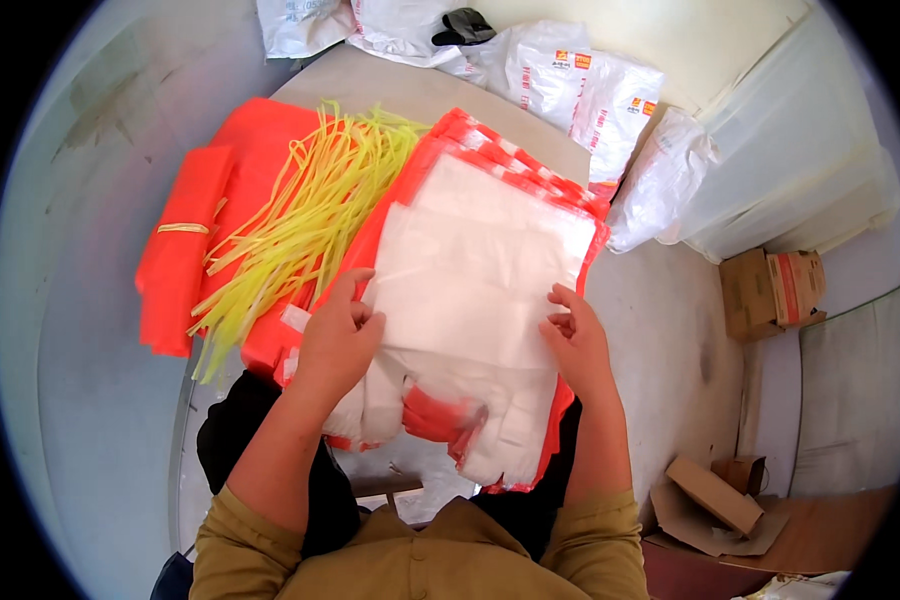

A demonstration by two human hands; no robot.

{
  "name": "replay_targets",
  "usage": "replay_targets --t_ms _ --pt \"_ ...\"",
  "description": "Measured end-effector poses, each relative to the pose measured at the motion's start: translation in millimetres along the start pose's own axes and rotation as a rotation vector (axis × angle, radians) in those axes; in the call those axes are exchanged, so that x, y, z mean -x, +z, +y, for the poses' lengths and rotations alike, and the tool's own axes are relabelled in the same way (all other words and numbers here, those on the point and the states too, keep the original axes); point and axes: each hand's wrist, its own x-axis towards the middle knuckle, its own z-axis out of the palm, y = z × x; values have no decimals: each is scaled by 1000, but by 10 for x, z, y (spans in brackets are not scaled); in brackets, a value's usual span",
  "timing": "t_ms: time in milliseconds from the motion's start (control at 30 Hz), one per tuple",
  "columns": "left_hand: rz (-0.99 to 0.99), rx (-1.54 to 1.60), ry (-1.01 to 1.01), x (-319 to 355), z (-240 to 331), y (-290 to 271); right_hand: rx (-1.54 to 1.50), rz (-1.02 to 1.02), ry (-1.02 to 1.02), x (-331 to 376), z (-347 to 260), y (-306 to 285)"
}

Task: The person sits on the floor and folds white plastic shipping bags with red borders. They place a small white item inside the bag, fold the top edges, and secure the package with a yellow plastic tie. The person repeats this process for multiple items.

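Observation:
A stack of flat white plastic bags (475, 270) lies in front of me, on top of red plastic bags (595, 240) whose edges stick out around it. At the end nearest me, the white bags split into strap-like handles with a red patch between them. My left hand (338, 345) rests at the stack's left edge, its fingers bent and thumb and index finger apart. At the right edge is my right hand (580, 345), its fingers loosely curled and also apart. No grip on the bags shows in either hand.
Yellow ties (310, 195) lie loose over red bags at the left, beside a banded red bundle (178, 250). White printed sacks (555, 80) line the table's far side, with a dark item (463, 27) on them. Cardboard boxes (770, 290) and opened cartons (710, 505) are at the right.

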Motion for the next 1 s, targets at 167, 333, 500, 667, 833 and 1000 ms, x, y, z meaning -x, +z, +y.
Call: replay_targets --t_ms 167,333,500,667,833,1000 --pt "23 4 21 23 0 -7 73 142 -69 370 207 -8" --pt "19 59 37 30 -69 0 37 202 -141 425 251 50" --pt "8 -6 74 33 -62 30 58 197 -90 381 230 52" --pt "234 -372 498 -14 18 23 456 274 -390 350 -76 140" --pt "190 -321 648 -180 -29 148 482 145 -455 82 -274 279" --pt "183 -313 587 -247 54 183 313 91 -329 -85 -46 356"
